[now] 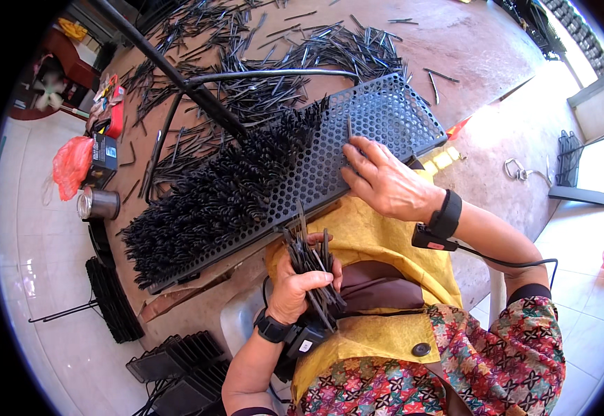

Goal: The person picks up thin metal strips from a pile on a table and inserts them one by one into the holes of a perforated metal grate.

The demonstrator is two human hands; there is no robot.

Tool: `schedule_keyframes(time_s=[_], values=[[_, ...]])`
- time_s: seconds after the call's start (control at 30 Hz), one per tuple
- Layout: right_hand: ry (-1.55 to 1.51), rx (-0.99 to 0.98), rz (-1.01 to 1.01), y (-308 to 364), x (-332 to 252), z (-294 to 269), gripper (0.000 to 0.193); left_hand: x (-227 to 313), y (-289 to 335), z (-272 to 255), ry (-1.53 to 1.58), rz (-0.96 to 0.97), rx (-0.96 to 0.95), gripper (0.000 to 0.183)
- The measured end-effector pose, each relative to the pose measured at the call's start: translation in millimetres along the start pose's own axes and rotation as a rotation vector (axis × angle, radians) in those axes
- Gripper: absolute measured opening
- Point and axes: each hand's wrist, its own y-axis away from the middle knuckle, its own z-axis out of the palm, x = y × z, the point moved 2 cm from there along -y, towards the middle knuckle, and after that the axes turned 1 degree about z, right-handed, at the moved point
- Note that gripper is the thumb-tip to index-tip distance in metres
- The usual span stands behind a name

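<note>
My left hand (295, 288) is closed around a loose bundle of thin dark strips (316, 267), held in front of the yellow apron (368, 239). A long black perforated panel (385, 104) lies slanted across the table. Dense black tufts (211, 191) fill its left part, while rows of round holes show on its right part. Over those bare holes is my right hand (388, 180), its fingers bent together. One thin dark strip (349, 126) sticks up at the fingertips; the pinch itself is partly hidden.
Many loose dark strips (357, 52) litter the brown table (468, 41). A black metal bar (170, 69) rises over the panel. At left are a metal can (98, 204) and a pink plastic bag (73, 166). Black racks (177, 360) stand on the floor below left.
</note>
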Motion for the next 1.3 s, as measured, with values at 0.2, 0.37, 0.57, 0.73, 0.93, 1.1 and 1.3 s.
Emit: schedule_keyframes(time_s=[0.2,0.37,0.57,0.73,0.93,1.1,1.3], values=[[-0.169,0.242,-0.070,5.9,-5.2,-19.7,0.030,-0.8,-1.1,-0.9,0.010,0.006,-0.003,0.059],[-0.596,0.621,0.454,-32.0,-4.7,-25.1,0.017,-2.5,-0.9,-2.2,0.028,-0.006,-0.016,0.059],[-0.729,0.615,0.588,-50.9,4.0,9.0,0.008,-0.8,0.7,-1.3,0.018,-0.033,-0.023,0.060],[-0.569,0.584,0.442,-64.3,3.5,16.8,0.011,-1.2,0.2,-3.1,0.011,-0.047,-0.023,0.060],[-0.125,0.080,0.353,-82.2,1.2,15.1,0.018,-1.5,0.4,-3.3,0.006,-0.056,-0.040,0.062],[-0.542,0.204,0.520,-60.3,-9.9,3.8,0.020,0.9,2.8,-0.6,-0.039,-0.041,-0.061,0.060],[-1.472,-0.069,0.968,-29.5,-35.6,-2.0,0.016,-0.3,-0.8,1.8,-0.091,-0.031,-0.055,0.058]])
